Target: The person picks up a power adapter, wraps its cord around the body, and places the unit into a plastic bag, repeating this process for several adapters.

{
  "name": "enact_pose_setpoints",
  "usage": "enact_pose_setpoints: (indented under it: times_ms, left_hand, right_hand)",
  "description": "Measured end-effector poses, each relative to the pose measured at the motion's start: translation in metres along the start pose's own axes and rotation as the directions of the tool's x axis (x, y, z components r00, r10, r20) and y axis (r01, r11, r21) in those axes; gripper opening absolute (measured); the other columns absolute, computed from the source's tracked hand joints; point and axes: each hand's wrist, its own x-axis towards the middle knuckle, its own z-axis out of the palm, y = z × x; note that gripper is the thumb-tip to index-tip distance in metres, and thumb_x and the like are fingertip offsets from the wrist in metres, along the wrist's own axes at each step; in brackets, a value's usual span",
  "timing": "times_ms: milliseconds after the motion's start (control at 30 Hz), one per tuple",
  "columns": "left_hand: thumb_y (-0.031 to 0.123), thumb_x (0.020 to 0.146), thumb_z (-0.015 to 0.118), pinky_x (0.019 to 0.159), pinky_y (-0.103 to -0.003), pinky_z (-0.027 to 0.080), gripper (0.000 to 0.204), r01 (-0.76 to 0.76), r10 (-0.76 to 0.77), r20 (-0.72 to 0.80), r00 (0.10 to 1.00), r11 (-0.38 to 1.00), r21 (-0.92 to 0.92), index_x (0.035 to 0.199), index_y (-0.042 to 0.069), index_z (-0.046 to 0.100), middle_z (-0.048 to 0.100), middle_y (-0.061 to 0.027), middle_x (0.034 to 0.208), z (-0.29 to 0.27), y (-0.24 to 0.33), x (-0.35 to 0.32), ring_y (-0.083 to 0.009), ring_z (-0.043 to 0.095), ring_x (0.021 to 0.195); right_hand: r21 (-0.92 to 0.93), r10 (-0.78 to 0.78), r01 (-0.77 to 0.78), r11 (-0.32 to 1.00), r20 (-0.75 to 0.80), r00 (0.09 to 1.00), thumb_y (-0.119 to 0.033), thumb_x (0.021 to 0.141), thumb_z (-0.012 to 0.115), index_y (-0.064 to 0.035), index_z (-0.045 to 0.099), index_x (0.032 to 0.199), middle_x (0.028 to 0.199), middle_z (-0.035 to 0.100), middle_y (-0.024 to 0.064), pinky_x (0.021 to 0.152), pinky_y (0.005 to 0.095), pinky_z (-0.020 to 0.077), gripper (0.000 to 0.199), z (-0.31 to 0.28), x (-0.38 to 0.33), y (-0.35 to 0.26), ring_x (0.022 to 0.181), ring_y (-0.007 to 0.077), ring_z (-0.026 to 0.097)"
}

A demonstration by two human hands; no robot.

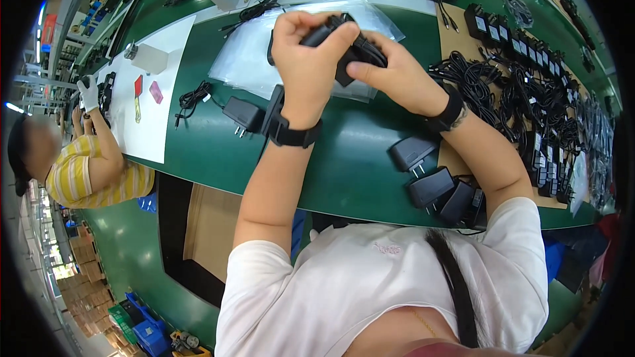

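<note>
Nearest the body: loose black plug adapters [430, 186] lie bunched by the near edge of the worktop [357, 165]; a brush from the right forearm could send one over. Farther out, left side: a lone adapter [243, 114], prongs toward the body.

Beyond: a corded adapter [345, 69], raised above the pile of clear plastic bags [245, 53]. Fingers of the left hand [307, 46] clamped on its dark upper part; fingers of the right hand [400, 73] clamped on the bundled cord. Judgement: a slack right grip could let the loops spring apart; slick bags might slide if pressed.

Right: cord heap [471, 79]; a trailing lead could snag there.
</note>
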Motion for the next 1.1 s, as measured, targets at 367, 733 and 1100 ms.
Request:
enact_pose_setpoints:
  times_ms: [367,733,1100]
  left_hand:
    - [0.030,0.072,0.070,0.078,-0.033,0.042,0.044,-0.211,0.070,0.206,0.976,0.544,0.812,0.097,-0.002,0.055,0.054,-0.0144,0.097,-0.029,-0.005,0.008,-0.0233,0.052,0.084]
    - [0.020,0.070,0.066,0.060,-0.042,0.046,0.025,-0.438,-0.188,0.461,0.867,0.151,0.886,0.067,-0.004,0.061,0.056,-0.0228,0.066,-0.045,-0.037,-0.022,-0.0393,0.056,0.064]
    - [0.010,0.071,0.061,0.053,-0.027,0.044,0.012,0.379,-0.570,0.006,0.822,0.554,0.741,0.071,-0.002,0.060,0.060,-0.0080,0.061,-0.089,-0.024,0.019,-0.0154,0.058,0.059]
  right_hand:
    - [0.286,-0.023,0.176,0.942,-0.467,0.884,-0.023,0.085,0.060,-0.0019,0.055,0.094,0.081,0.059,0.0035,0.068,0.0226,0.0430,0.024,-0.060,0.026,0.021,0.069,0.0102,0.052]
    - [0.236,-0.021,0.133,0.962,-0.426,0.904,-0.020,0.081,0.064,0.0014,0.053,0.105,0.089,0.059,0.0021,0.068,0.0218,0.0423,0.034,-0.051,0.028,0.031,0.071,0.0086,0.051]
    - [0.290,0.002,0.148,0.946,-0.462,0.887,-0.018,0.080,0.065,-0.0002,0.054,0.102,0.087,0.058,0.0009,0.065,0.0219,0.0423,0.030,-0.058,0.028,0.033,0.070,0.0079,0.050]
